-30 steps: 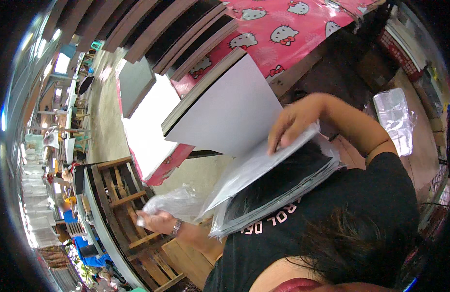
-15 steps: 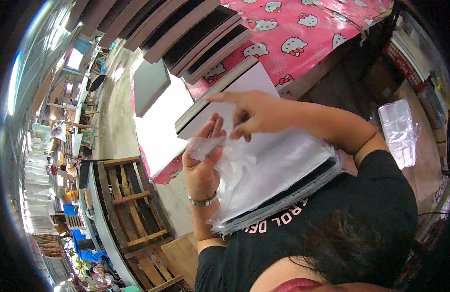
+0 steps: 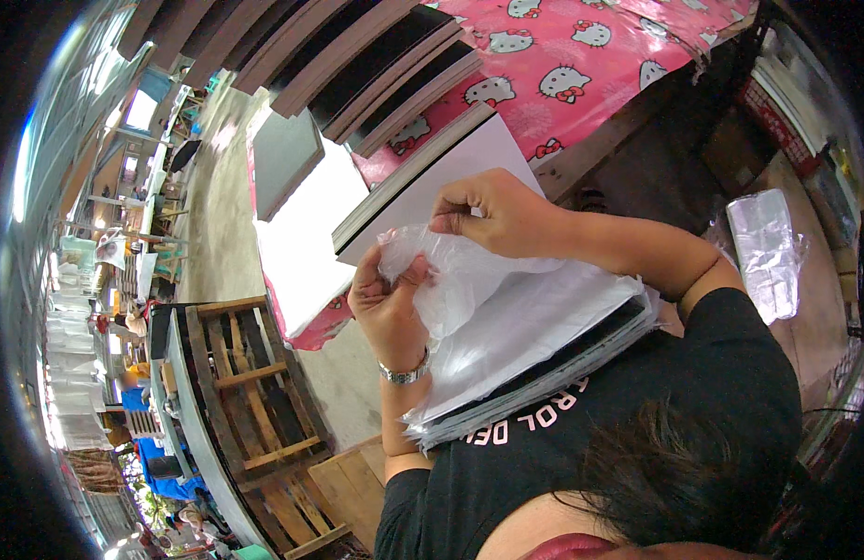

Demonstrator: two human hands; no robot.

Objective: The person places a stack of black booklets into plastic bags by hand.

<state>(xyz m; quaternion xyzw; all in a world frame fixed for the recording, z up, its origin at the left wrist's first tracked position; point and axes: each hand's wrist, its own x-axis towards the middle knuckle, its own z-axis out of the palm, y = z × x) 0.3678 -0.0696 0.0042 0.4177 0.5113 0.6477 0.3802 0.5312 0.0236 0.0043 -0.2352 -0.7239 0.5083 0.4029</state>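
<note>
Thin clear plastic film is bunched up between my two hands, in front of my chest. My left hand, with a metal watch on its wrist, pinches the film at its left end. The upper edge of the film is gripped between the thumb and fingers of my right hand. Below it lies a flat white stack with ragged layers of plastic and a dark band along its near edge, close against my shirt. Just beyond my hands sits a thick white-faced block with dark, layered sides.
Several dark boards with pinkish edges stand in a row on the pink patterned table cover. A grey panel lies on a bright white surface. Wooden pallets stand at left; a folded plastic pack is at right.
My right hand, earlier with its index finger stretched out, now pinches the film. The film is lifted and spread between both hands. My left fingers have closed further.
</note>
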